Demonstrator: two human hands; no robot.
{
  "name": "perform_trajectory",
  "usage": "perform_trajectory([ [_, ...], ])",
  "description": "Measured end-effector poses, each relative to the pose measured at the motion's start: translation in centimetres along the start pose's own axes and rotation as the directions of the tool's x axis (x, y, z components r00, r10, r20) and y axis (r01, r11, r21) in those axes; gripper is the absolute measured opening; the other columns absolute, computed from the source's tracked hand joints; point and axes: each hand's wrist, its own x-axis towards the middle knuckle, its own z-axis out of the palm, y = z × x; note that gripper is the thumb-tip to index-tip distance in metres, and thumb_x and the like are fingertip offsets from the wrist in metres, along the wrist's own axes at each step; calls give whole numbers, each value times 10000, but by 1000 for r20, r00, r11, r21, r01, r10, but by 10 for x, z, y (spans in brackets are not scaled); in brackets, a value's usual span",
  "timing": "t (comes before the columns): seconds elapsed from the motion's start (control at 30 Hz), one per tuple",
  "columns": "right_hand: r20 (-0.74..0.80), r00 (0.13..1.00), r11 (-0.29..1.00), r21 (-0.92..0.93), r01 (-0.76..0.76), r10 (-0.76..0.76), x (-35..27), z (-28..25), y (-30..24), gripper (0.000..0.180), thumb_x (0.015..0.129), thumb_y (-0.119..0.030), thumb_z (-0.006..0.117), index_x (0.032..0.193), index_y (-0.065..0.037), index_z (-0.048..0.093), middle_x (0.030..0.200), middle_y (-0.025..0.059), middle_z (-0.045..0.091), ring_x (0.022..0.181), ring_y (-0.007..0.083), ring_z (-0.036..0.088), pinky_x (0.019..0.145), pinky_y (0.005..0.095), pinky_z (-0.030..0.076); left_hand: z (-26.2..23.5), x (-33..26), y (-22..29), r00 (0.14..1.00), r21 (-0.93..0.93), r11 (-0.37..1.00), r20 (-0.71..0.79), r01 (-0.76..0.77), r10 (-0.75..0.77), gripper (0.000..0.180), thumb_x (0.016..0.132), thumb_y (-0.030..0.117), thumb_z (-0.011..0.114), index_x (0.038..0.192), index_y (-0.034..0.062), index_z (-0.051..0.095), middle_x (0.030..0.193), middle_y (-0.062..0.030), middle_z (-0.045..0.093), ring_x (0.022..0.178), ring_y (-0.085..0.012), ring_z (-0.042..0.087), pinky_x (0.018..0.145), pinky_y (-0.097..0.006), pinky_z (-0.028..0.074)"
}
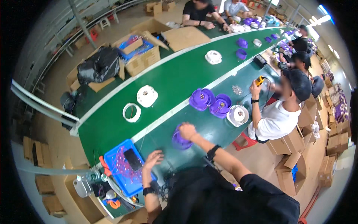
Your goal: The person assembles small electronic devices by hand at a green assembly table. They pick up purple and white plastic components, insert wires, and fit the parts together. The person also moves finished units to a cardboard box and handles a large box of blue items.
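A purple round plastic housing point(181, 143) sits on the green bench in front of me. My right hand point(187, 131) is closed at its upper right rim, and the fingers partly hide its inside. My left hand point(153, 159) hovers beside a blue tray point(128, 192), fingers spread and holding nothing. Thin pink and red wires point(121, 168) fill the tray, with a dark phone point(133, 159) lying on top. Farther along the bench are two purple housings point(201, 99) with metal parts inside, and a white housing point(237, 115) next to them.
A green conveyor belt point(171, 74) carries a white housing point(147, 96) and a white ring point(131, 112). To my right, a person in white point(278, 121) holds a yellow tool point(260, 80). Black cables point(163, 190) lie near my left forearm; orange-handled scissors point(114, 204) are at lower left.
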Motion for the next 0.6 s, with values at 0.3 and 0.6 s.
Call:
perform_trajectory([
  [0.3,246,969,407,881,-240,40,-32,-89,5,292,857,-229,601,1016,11,552,734,85,597,558,146,585,483,293,481,40,17,55,981,-8,996,-172,-93,90,315,924,185,497,1214,65,514,1092,-112,615,936,-217,626,787,-357,517],
  [0.6,165,984,150,977,-153,-71,-28,-148,17,403,817,-225,693,1059,19,483,860,54,570,737,99,555,596,249,478,98,-11,168,924,-3,946,-213,-324,316,385,953,278,497,1259,47,459,1120,-104,593,1043,-191,559,839,-338,484],
])
